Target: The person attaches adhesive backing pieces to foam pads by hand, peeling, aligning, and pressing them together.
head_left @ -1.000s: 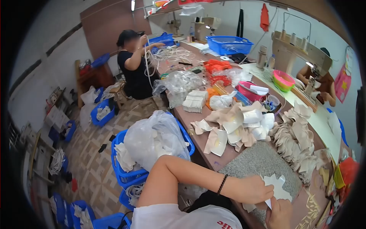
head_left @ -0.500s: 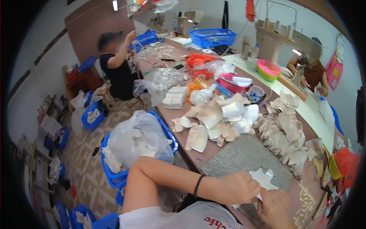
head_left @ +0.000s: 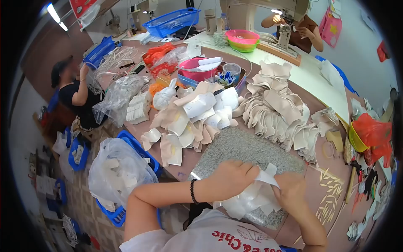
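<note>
Both hands have drawn apart since the earlier frame, and the white piece (head_left: 267,178) is now spread between them above the grey slab (head_left: 218,151). Left hand (head_left: 231,179): fingers curled closed, gripping the piece's left end. Right hand (head_left: 289,189): thumb and fingers closed on its right end; the exact finger contact is partly hidden. Beneath the hands, further white pieces (head_left: 245,202) lie overlapping on the slab's near part. Beyond the slab's far edge sit a loose heap of beige and white pieces (head_left: 170,122) and, to its right, a dense row of beige pieces (head_left: 273,111). Pale yellow slivers (head_left: 329,191) are scattered right of the slab. Left of the table stands a blue basket (head_left: 111,215) bearing a clear plastic bag (head_left: 119,161). Farther off, a co-worker (head_left: 310,35) sits at a sewing machine (head_left: 289,27).
</note>
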A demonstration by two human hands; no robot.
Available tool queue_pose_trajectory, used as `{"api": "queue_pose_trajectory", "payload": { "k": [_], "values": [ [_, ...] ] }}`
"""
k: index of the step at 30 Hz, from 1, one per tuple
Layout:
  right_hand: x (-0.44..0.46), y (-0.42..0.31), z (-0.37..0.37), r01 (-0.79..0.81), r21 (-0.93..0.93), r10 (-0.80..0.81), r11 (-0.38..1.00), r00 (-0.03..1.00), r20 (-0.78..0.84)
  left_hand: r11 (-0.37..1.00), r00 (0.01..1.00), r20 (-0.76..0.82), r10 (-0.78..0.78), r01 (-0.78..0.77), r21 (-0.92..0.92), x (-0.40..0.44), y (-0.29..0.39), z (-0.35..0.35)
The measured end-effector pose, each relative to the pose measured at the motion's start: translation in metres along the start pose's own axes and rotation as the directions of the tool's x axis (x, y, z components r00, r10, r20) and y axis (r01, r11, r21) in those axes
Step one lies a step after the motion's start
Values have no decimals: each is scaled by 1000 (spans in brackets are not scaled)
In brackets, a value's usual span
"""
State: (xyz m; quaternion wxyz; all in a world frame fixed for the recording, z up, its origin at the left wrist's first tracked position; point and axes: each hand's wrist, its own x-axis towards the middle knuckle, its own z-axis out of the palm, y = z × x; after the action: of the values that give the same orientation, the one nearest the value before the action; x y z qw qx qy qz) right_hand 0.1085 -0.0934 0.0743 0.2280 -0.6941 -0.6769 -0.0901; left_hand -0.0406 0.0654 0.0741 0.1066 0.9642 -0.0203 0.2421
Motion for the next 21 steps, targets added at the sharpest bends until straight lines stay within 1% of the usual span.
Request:
{"api": "queue_pose_trajectory", "payload": {
  "k": [1, 2, 3, 4, 5, 6, 7, 8, 10, 11, 13, 14, 15, 16, 17, 18, 20, 21],
  "values": [
    [2, 3, 1, -54, 1, 54, 999, 998, -34, 1000, 999, -34, 17, -17, 24, 0, -3, 7],
    [7, 2, 1, -59, 0, 59, 998, 998, -31, 998, 997, -69, 32, -28, 47, -1, -5, 13],
    [14, -2, 1, -45, -31, 43, 999, 996, -72, 999, 997, -68, 30, -28, 42, -1, -5, 18],
    [19, -6, 1, -30, -63, 23, 998, 993, -115, 997, 999, 25, -23, 21, 76, -2, -5, 21],
    [20, -8, 3, -32, -65, 24, 997, 993, -116, 991, 991, 113, -77, 63, 116, -1, -4, 23],
    [21, -9, 7, 15, -139, -28, 990, 995, -92, 992, 991, 112, -71, 58, 116, 1, -3, 25],
    [21, -10, 10, 61, -212, -76, 975, 995, -63, 993, 997, 70, -36, 28, 116, 5, 0, 28],
    [20, -10, 13, 56, -216, -72, 975, 995, -65, 993, 1000, 26, -1, -2, 116, 7, 3, 29],
    [18, -6, 19, -10, -34, 10, 999, 1000, 17, 987, 999, 18, 39, -42, 152, 9, 4, 31],
    [16, -5, 19, -9, -39, 9, 999, 1000, 12, 979, 997, 14, 72, -73, 189, 9, 3, 31],
    [11, -4, 18, -29, -44, 35, 999, 989, 146, 978, 995, 25, 101, -104, 183, 7, 3, 28],
    [9, -6, 19, -40, -59, 47, 997, 991, 129, 976, 991, 37, 129, -133, 171, 7, 2, 27],
    [9, -8, 19, 3, -81, 6, 997, 993, 117, 971, 987, 32, 160, -163, 175, 4, 3, 28],
    [7, -7, 19, 43, -110, -32, 993, 994, 103, 981, 992, 45, 119, -125, 147, 0, 5, 33],
    [4, -3, 25, 58, -93, -50, 994, 995, 91, 989, 994, 61, 85, -92, 119, -2, 5, 37],
    [3, 0, 28, 31, -120, -24, 992, 998, 63, 983, 990, 60, 131, -137, 121, -1, 3, 39],
    [3, 6, 36, 37, -110, -36, 993, 999, 13, 987, 984, 149, 92, -110, 116, 1, -3, 41],
    [5, 11, 40, 18, -131, -20, 991, 1000, -15, 981, 981, 148, 128, -147, 124, 4, -6, 42]
  ]
}}
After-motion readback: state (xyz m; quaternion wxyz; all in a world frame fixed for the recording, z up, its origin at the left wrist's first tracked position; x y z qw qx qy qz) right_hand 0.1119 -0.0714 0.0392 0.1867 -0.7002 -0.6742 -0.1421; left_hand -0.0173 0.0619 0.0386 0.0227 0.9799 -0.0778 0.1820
